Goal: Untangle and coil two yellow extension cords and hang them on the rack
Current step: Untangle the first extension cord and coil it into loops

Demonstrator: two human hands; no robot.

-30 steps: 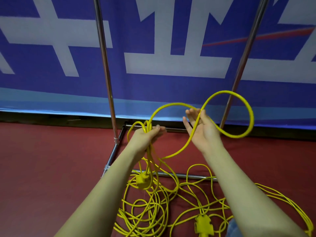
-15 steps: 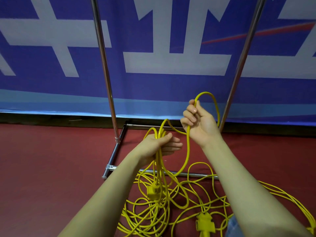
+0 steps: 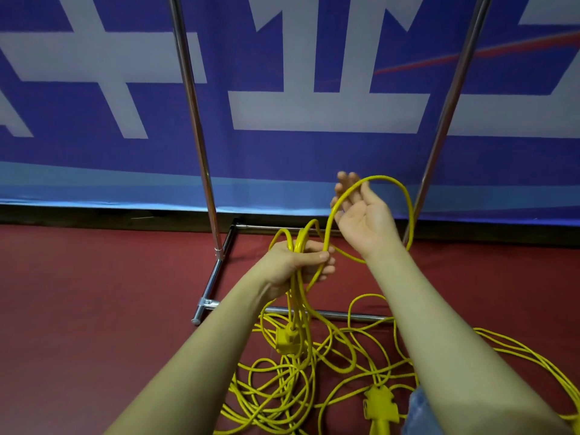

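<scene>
Two hands work one yellow cord in front of the rack. Left hand (image 3: 298,259), lower and nearer the body, grips a gathered bundle of loops (image 3: 296,243) whose strands hang straight down to a yellow plug (image 3: 287,340) dangling above the floor (image 3: 94,309). Right hand (image 3: 361,218), higher and farther forward, is turned palm-up with fingers extended and relaxed; a fresh loop (image 3: 389,180) lies across them, arches up and to the right, then drops behind the wrist. This loop's near leg runs down and leftward from the right fingers into the left grip, so the coming transfer is judged to travel down and to the left, the left hand being the receiving one. Whether the right thumb pinches the strand cannot be told. Remaining cord lies as a loose tangle (image 3: 314,381) on the floor below both forearms, with a second yellow connector (image 3: 381,406) at lower right. Rack uprights (image 3: 194,120) stand behind the hands, its base bar (image 3: 329,314) on the floor; nothing hangs on what shows of it.
</scene>
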